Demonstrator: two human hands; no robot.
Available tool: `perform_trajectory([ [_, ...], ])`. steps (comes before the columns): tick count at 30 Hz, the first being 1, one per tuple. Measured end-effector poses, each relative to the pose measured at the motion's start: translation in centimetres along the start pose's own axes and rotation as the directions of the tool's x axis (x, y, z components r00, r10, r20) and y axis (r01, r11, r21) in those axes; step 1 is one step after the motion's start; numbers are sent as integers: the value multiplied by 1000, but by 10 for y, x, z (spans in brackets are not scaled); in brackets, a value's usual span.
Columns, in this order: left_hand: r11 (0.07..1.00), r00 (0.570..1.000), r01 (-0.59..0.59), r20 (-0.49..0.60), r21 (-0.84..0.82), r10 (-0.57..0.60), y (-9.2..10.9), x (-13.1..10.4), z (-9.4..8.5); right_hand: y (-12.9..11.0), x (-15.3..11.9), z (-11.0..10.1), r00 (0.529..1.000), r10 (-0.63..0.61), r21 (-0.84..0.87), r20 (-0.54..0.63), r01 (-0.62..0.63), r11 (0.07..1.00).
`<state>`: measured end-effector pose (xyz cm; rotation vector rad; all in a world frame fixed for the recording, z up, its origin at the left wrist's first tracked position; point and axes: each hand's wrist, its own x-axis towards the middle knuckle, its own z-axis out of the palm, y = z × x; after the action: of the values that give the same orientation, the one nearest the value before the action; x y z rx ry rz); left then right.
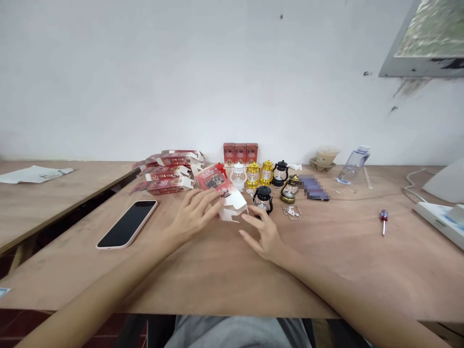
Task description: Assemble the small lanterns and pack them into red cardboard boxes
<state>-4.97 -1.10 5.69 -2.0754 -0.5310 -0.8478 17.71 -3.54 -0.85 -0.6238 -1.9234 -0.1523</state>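
My left hand (pixel 197 212) is closed on a red printed cardboard box (pixel 213 179), held tilted with its white open flaps (pixel 232 208) toward me. Close to those flaps is my right hand (pixel 266 234), fingers apart, the fingertips at or just touching the flap edge. Just beyond it stand small lanterns: a black one (pixel 263 198), a bronze one (pixel 289 189), a white one (pixel 238 177), a gold one (pixel 253 176) and another black one (pixel 280 173). Part of a red lantern (pixel 220 168) shows behind the box.
Several flattened red boxes (pixel 165 171) lie in a stack at the back left. Three finished-looking boxes (pixel 240 153) stand by the wall. A phone (pixel 127 224) lies left; small metal pieces (pixel 292 211), a bottle (pixel 353 165), a screwdriver (pixel 384 221) and a power strip (pixel 440 220) are right.
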Motion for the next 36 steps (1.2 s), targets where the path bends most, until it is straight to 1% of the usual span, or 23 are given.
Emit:
perform_trajectory([
  [2,999,998,25,-63,-28,-27,10,-2,8,0,-1,0,998,31,4,47,-32,999],
  [4,996,993,41,-103,-84,-50,16,-3,17,0,-2,0,993,90,25,81,-92,995],
  [6,988,990,46,-127,-150,-65,19,-2,25,0,-3,0,985,140,71,104,-147,987],
  [8,971,987,71,-127,-227,-102,22,-2,30,0,-4,0,981,165,121,102,-177,977],
  [9,960,986,89,-113,-266,-123,24,-2,32,-1,-4,-1,980,174,138,94,-186,973],
  [11,935,989,117,-48,-334,-141,26,-3,32,-2,-3,-1,981,184,149,66,-192,970],
  [14,902,991,132,79,-410,-109,30,-4,27,-3,0,-2,983,178,130,31,-181,975],
  [16,885,986,152,123,-440,-108,32,-3,21,-4,2,-3,986,163,114,16,-164,980],
  [20,887,972,225,151,-404,-178,38,1,11,-6,6,-6,991,135,118,-27,-130,984],
  [23,895,959,260,203,-363,-197,44,1,10,-7,7,-6,993,111,119,-43,-105,987],
  [24,897,957,267,204,-353,-205,45,-1,12,-6,8,-6,993,108,119,-41,-102,988],
  [25,897,957,273,191,-349,-217,45,-3,13,-6,8,-5,993,111,121,-42,-105,987],
  [27,892,964,263,131,-366,-231,45,-8,18,-5,7,-5,987,152,136,-43,-145,980],
  [29,885,970,239,68,-399,-232,44,-12,22,-4,7,-4,972,234,155,-32,-226,962],
  [32,877,978,197,22,-438,-209,43,-15,26,-2,6,-4,940,340,202,20,-337,919],
  [34,874,980,181,5,-450,-200,42,-16,26,-1,5,-4,934,354,229,54,-356,906],
  [36,870,978,183,-5,-458,-208,42,-16,26,-1,5,-4,943,322,233,81,-332,914],
])
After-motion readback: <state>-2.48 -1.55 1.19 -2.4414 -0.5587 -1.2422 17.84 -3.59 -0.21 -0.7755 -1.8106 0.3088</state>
